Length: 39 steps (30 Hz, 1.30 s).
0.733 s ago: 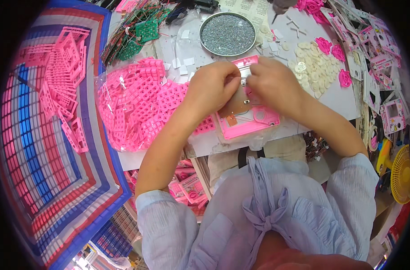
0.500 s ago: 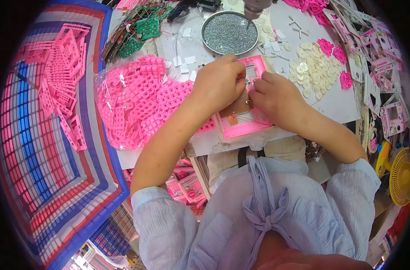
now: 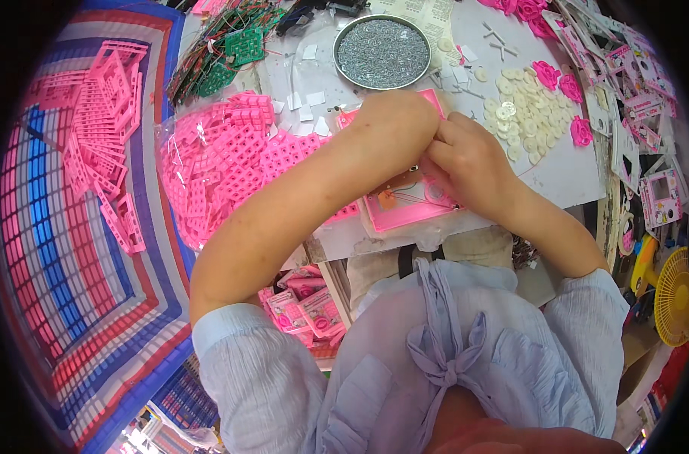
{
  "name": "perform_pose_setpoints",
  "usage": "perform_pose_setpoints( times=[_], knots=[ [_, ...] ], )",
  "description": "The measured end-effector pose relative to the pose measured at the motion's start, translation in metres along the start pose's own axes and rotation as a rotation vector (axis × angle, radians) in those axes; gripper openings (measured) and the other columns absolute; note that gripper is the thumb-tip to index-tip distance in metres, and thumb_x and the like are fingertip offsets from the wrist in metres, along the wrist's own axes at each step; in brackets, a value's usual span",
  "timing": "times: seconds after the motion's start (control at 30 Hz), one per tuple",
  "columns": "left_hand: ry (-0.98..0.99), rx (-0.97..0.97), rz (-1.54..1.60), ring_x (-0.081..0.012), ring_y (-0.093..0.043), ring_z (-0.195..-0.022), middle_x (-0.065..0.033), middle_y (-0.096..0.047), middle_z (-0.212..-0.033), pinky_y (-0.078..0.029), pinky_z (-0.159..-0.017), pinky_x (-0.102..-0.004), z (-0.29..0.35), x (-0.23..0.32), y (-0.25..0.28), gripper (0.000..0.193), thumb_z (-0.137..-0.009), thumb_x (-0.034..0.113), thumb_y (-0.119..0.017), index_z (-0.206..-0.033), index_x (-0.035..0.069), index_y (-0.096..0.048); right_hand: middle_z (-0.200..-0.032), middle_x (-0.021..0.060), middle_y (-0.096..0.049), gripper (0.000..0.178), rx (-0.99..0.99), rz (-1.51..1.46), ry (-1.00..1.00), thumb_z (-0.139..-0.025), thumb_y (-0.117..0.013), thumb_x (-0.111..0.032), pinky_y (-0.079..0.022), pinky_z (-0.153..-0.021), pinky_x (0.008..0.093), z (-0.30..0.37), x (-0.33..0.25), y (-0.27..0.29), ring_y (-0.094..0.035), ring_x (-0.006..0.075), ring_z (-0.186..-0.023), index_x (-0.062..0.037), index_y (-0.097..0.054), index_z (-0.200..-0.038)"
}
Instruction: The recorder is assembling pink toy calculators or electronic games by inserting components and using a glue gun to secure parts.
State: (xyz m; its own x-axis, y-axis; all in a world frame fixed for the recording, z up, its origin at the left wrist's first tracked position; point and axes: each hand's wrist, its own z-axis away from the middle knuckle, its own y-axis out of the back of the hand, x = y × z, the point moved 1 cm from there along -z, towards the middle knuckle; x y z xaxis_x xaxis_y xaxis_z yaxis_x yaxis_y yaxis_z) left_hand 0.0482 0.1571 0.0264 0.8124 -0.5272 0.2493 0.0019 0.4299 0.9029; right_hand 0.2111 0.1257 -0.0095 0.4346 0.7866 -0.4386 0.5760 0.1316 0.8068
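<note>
"Pink casing [image 3: 414, 217]: found where?"

"Found at the front edge of the table [image 3: 571, 181], lying open side up beneath both hands. Saw part of a brown board [image 3: 400, 181] inside, with an orange patch [image 3: 387, 198] near the casing's front left corner. Could not see most of the far half, covered by hand and forearm."

"Left hand [image 3: 411, 113]?"

"Recorded bent across the far half of the casing, fingers hidden from view. Could not tell how far open, nor of any hold."

"Right hand [image 3: 465, 155]?"

"Observed over the casing's right edge, fingers curled inward, tips close against the left hand. Could not tell whether gripping or merely touching."

"Logged around it?"

"Logged a round metal tray [image 3: 382, 87] of small grey pieces [image 3: 382, 53] toward the table's far edge; a loose pile of cream discs [image 3: 522, 121] toward the right edge, with pink roses [image 3: 546, 74] beside; a clear bag [image 3: 170, 155] of pink parts [image 3: 235, 163] along the left edge; green circuit boards [image 3: 243, 47] toward the far left corner."
</note>
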Motion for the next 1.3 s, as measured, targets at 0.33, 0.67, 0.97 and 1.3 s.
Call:
perform_pose_setpoints(
  times=[0.33,0.67,0.97,1.3],
  knots=[
    [0.175,0.09,0.142,-0.0339,-0.07,-0.078,-0.0166,-0.071,-0.078,-0.055,-0.073,-0.0426,-0.011,-0.035,-0.009,0.017,-0.076,0.02,-0.079,-0.081,0.004,-0.073,-0.091,0.0101,-0.064,0.015,-0.136,0.0,-0.094,-0.077,-0.071,-0.008,-0.051,-0.071,0.0425,-0.018,0.007,0.007,-0.061,0.0316,-0.088,-0.0035,-0.064,-0.09],
    [0.18,0.116,0.265,-0.0325,-0.069,-0.073,-0.0172,-0.069,-0.075,-0.054,-0.07,-0.0412,-0.008,-0.04,-0.012,0.014,-0.075,0.015,-0.075,-0.08,0.003,-0.072,-0.101,0.0067,-0.062,0.009,-0.03,-0.108,-0.091,-0.078,-0.074,-0.013,-0.05,-0.086,0.0389,-0.021,0.029,-0.009,-0.055,0.0294,-0.098,-0.0082,-0.07,-0.084],
    [0.175,0.137,0.323,-0.0298,-0.07,-0.075,-0.0134,-0.071,-0.077,-0.054,-0.07,-0.0407,0.0,-0.04,-0.013,0.009,-0.076,0.013,-0.073,-0.082,0.006,-0.073,-0.097,0.0038,-0.065,0.015,-0.194,-0.036,0.315,-0.079,-0.076,-0.013,-0.054,-0.076,0.038,-0.027,0.037,0.014,-0.059,0.027,-0.096,-0.0087,-0.075,-0.094],
    [0.189,0.131,0.287,-0.0318,-0.07,-0.08,-0.0137,-0.071,-0.08,-0.055,-0.073,-0.0424,0.003,-0.038,-0.014,0.014,-0.078,0.016,-0.072,-0.088,0.006,-0.073,-0.104,0.0042,-0.065,0.026,-0.441,0.064,0.286,-0.074,-0.076,-0.011,-0.055,-0.079,0.0396,-0.036,0.033,0.018,-0.059,0.0282,-0.098,-0.01,-0.076,-0.1]
  ],
)
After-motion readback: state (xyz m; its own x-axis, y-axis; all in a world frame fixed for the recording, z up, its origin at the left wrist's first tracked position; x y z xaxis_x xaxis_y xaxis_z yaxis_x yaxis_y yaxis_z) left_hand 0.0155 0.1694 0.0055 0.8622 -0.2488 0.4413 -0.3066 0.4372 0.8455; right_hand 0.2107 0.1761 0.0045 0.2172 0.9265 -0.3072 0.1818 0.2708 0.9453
